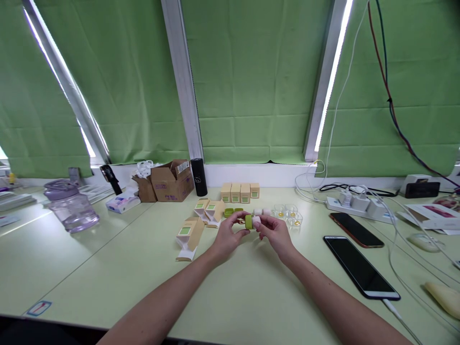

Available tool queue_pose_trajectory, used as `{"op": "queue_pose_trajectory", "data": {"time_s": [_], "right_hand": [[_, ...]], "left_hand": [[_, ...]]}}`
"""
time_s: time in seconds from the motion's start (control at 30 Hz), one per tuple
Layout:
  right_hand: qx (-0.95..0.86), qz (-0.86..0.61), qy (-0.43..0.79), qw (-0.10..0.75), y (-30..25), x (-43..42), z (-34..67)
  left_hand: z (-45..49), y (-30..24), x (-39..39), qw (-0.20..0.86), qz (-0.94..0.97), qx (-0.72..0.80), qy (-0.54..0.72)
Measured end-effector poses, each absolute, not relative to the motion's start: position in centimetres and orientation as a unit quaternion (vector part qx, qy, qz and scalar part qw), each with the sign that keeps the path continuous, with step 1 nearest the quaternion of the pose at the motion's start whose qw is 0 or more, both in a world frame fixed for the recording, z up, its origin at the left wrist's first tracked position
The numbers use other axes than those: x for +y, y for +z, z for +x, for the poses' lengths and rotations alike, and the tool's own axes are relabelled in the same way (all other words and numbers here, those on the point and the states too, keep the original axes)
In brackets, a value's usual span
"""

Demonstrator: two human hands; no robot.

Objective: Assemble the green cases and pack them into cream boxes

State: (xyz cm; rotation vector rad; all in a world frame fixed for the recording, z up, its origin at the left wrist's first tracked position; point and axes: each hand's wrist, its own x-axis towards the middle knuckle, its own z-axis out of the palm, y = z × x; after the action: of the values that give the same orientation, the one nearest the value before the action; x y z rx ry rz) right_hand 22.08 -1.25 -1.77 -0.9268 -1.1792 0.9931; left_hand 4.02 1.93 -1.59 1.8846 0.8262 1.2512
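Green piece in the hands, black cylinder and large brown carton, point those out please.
Green piece (248, 221): head view, middle of its side.
Black cylinder (199, 179): head view, middle of its side.
Large brown carton (165, 186): head view, front wall.

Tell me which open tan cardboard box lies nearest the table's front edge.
The lone box, left of the left hand; the other two open boxes sit together farther back.

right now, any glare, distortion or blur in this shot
All in the head view: daylight glares beside the green fabric blinds; the pale glossy tabletop shows whitish sheen at left; the grey window frames splay outward, likely lens distortion; the bare left hand and right hand show no obvious motion blur, but the little green-and-white piece they hold is too small for detail.
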Motion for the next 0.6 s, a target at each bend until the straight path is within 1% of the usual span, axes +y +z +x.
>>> {"op": "queue_pose_trajectory", "data": {"time_s": [0.33, 0.6], "right_hand": [[-0.534, -0.401, 0.423, 0.611, -2.06, -1.01, 22.41], [-0.522, -0.407, 0.423, 0.619, -2.44, -0.93, 21.85]], "left_hand": [[4.19, -1.52, 1.76, 0.341, 0.735, 0.329, 0.484], [4.22, -1.62, 1.72, 0.341, 0.734, 0.334, 0.483]]}}
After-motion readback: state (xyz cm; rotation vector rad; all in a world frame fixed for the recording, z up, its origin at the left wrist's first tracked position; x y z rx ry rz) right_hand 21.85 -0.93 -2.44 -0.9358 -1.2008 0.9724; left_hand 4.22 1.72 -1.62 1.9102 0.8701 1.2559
